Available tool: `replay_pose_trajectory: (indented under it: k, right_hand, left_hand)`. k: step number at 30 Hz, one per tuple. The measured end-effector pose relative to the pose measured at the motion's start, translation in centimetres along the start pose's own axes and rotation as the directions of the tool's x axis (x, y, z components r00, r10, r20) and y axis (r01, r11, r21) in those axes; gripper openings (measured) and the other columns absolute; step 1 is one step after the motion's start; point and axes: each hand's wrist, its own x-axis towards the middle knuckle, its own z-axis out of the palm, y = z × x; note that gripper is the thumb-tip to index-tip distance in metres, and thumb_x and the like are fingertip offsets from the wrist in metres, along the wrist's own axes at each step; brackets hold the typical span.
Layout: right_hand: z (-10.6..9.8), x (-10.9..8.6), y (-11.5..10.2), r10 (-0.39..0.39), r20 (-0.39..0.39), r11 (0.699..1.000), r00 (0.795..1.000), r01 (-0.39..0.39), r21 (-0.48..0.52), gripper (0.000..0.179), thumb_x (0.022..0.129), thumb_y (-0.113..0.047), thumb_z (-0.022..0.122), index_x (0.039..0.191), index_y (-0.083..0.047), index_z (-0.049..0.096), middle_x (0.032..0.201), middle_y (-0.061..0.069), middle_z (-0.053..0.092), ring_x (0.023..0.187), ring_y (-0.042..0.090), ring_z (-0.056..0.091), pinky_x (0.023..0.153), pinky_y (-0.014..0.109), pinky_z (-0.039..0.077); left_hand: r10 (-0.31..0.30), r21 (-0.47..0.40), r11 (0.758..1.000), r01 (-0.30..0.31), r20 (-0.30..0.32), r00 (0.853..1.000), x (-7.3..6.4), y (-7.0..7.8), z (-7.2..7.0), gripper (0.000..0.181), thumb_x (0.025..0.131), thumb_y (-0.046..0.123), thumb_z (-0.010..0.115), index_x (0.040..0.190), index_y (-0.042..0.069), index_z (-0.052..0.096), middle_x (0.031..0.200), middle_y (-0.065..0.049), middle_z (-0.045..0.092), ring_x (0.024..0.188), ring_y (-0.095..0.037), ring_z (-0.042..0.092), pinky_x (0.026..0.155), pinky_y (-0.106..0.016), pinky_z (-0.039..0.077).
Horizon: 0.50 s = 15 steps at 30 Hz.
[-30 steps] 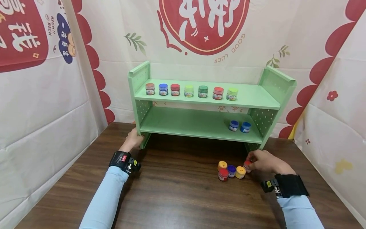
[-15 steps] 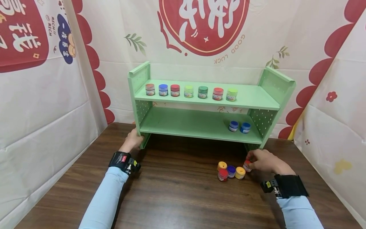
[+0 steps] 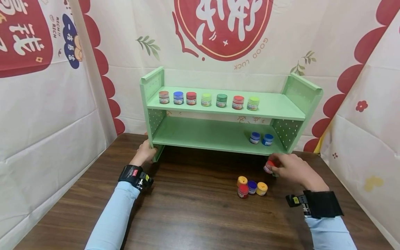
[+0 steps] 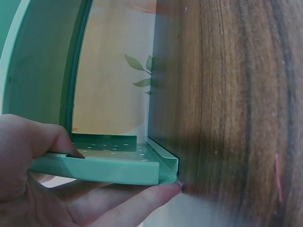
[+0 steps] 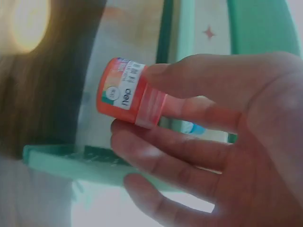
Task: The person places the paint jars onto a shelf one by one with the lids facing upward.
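Observation:
My left hand [image 3: 145, 152] grips the lower left side panel of the green shelf [image 3: 200, 135]; in the left wrist view the thumb lies inside the panel [image 4: 104, 170] and fingers run along its outer face. My right hand [image 3: 293, 169] pinches a small red paint jar [image 5: 124, 92] between thumb and fingers, tilted, its "deli" label showing in the right wrist view. In the head view that jar is in front of the shelf's lower right corner, above the tabletop. Below it on the table stand a red jar [image 3: 242, 191], a purple-blue jar [image 3: 251, 187] and two yellow jars [image 3: 261, 189].
Several paint jars, among them a dark green one [image 3: 221, 100], line the upper board. Two blue jars [image 3: 267, 140] stand at the right of the lower board. A printed cloth [image 3: 218, 78] hangs behind the shelf on the brown wooden table [image 3: 193, 215].
My right hand has lifted the red paint jar from beside the yellow jar, up and toward the shelf's lower right. The left hand stays on the side panel.

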Motion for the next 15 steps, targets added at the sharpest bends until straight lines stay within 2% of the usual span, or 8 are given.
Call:
replay_pose_trajectory:
  k: [4,6,11,15]
  right_hand:
    - [-0.7,0.3,-1.3,-0.051,-0.067,0.999,0.996,0.051,-0.006,0.036,0.096,-0.019,0.069,0.125,0.002,0.064,0.09,0.005,0.069,0.076,0.018,0.058,0.064,0.035,0.05]
    - [-0.8,0.3,-1.9,-0.075,-0.107,0.997,0.991,0.075,-0.011,0.036,0.096,-0.018,0.069,0.126,0.002,0.064,0.091,0.007,0.071,0.076,0.018,0.061,0.064,0.034,0.051]
    - [-1.1,0.5,-3.5,-0.135,-0.197,0.991,0.971,0.133,-0.024,0.035,0.097,-0.021,0.07,0.126,-0.002,0.064,0.1,0.011,0.075,0.084,0.021,0.069,0.069,0.041,0.057]
    - [-1.5,0.6,-4.6,-0.156,-0.248,0.988,0.956,0.149,-0.047,0.034,0.098,-0.023,0.071,0.126,-0.004,0.065,0.101,0.011,0.075,0.086,0.023,0.069,0.072,0.044,0.057]
  left_hand:
    - [-0.002,0.001,1.0,0.002,0.001,1.0,-0.2,-0.3,-0.3,0.035,0.096,0.009,0.048,0.129,0.0,0.054,0.121,-0.031,0.062,0.085,-0.037,0.066,0.057,-0.044,0.06]
    - [-0.006,-0.007,1.0,0.006,0.002,1.0,-0.3,-0.4,-0.5,0.036,0.096,0.008,0.048,0.131,0.0,0.054,0.121,-0.031,0.062,0.086,-0.037,0.065,0.057,-0.044,0.06]
    - [-0.019,-0.012,1.0,0.019,-0.005,1.0,-0.3,-0.4,-0.6,0.037,0.095,0.006,0.048,0.132,0.001,0.054,0.121,-0.029,0.061,0.089,-0.037,0.064,0.058,-0.042,0.059]
    - [-0.011,-0.019,1.0,0.011,0.0,1.0,0.0,-0.1,0.0,0.038,0.095,0.007,0.048,0.133,0.003,0.054,0.122,-0.028,0.061,0.093,-0.04,0.064,0.061,-0.043,0.06]
